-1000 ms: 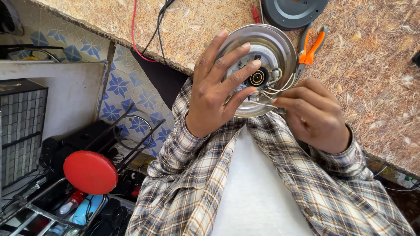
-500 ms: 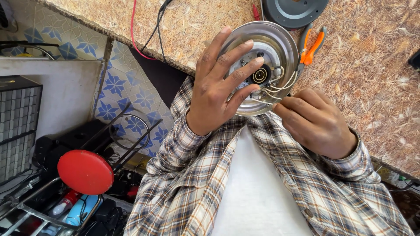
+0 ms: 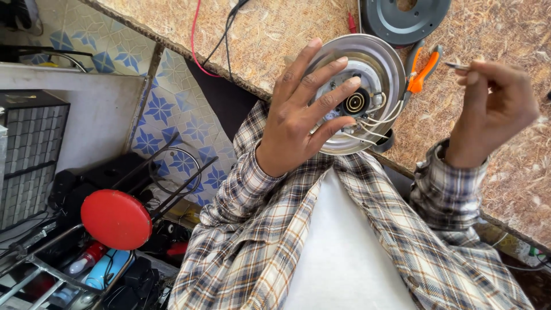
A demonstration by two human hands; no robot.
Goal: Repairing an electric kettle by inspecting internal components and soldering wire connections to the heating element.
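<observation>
A small repair workshop, by the look of it; a rough chipboard workbench [image 3: 270, 28] runs across from twelve to four o'clock, with red and black wires [image 3: 198, 34] trailing over its edge at eleven; orange-handled pliers [image 3: 423, 72] and a dark round metal part [image 3: 404, 17] lie on it at one o'clock; a grey cabinet of small parts drawers [image 3: 28, 155] stands at nine o'clock; a red-topped stool [image 3: 116, 219] and a metal rack with spray bottles [image 3: 86, 270] crowd the blue-patterned tile floor [image 3: 172, 103] at seven and eight.
</observation>
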